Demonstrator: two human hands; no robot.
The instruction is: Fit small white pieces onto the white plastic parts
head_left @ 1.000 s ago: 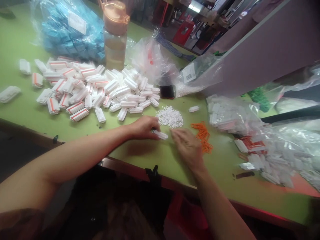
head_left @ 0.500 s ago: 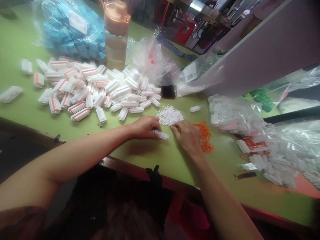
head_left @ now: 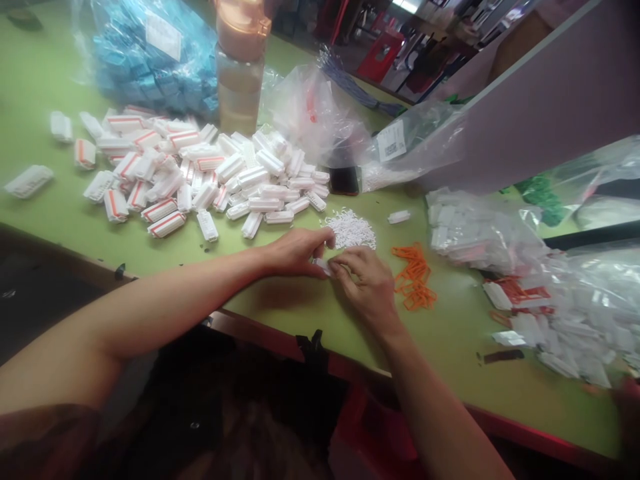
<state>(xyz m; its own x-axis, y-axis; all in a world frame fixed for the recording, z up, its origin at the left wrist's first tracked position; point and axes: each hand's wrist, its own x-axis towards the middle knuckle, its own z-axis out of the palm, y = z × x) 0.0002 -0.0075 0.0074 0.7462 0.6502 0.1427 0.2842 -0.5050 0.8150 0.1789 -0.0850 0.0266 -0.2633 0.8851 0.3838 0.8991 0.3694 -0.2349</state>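
casing (head_left: 321, 267) seems light, stiff, perhaps slick, best held by its sides; left hand (head_left: 297, 252) grips it, right hand (head_left: 369, 283) pinches closed at its end.

Readable text: none can be made out.
White sticker (head_left: 163, 35): borne by the bag of blue pieces (head_left: 150, 83), between ten and eleven o'clock from the view's centre; its print is too blurred to be read.
Coded sticker (head_left: 391, 133): borne by the clear bag (head_left: 436, 137), between one and two o'clock; only a dark square code (head_left: 392, 149) is made out.
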